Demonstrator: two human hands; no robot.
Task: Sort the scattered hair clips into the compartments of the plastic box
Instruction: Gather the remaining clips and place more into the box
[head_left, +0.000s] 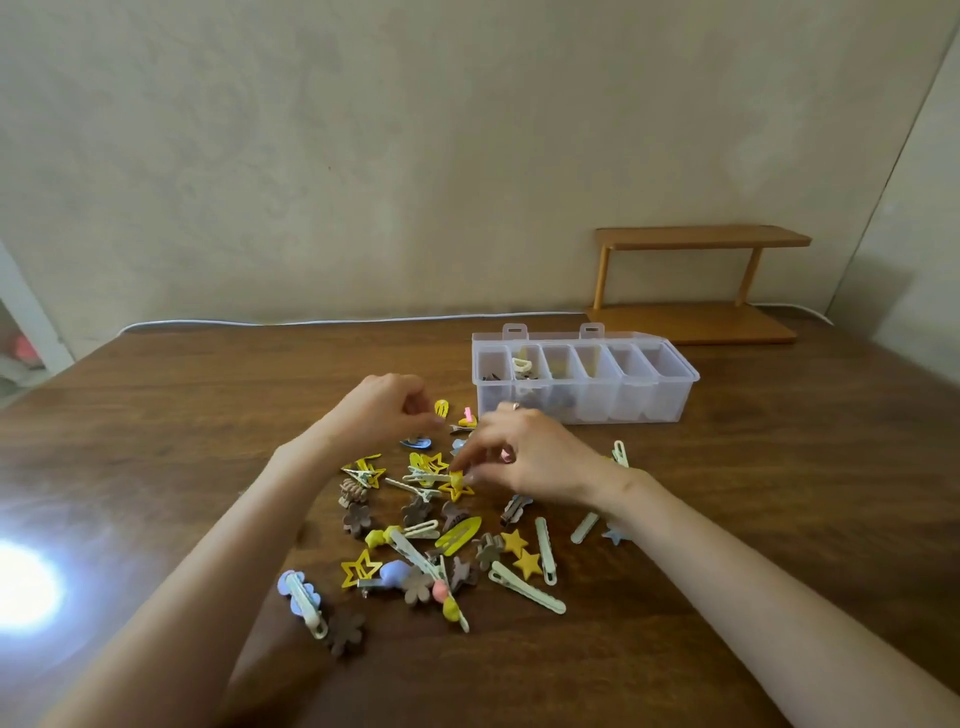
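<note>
Several hair clips (431, 545) in yellow, brown, cream and blue lie scattered on the wooden table. A clear plastic box (670, 400) with several compartments stands behind them to the right; its left compartments hold a few clips. My right hand (535, 457) is over the pile and pinches a small yellow clip (456, 479) between thumb and fingertips. My left hand (384, 410) hovers at the far edge of the pile with curled fingers close to a yellow snap clip (442, 408); whether it holds anything is hidden.
A small wooden shelf (696, 280) stands at the back right against the wall. A white cable (311, 322) runs along the table's far edge. Bright light glare (21, 587) reflects off the table at the left.
</note>
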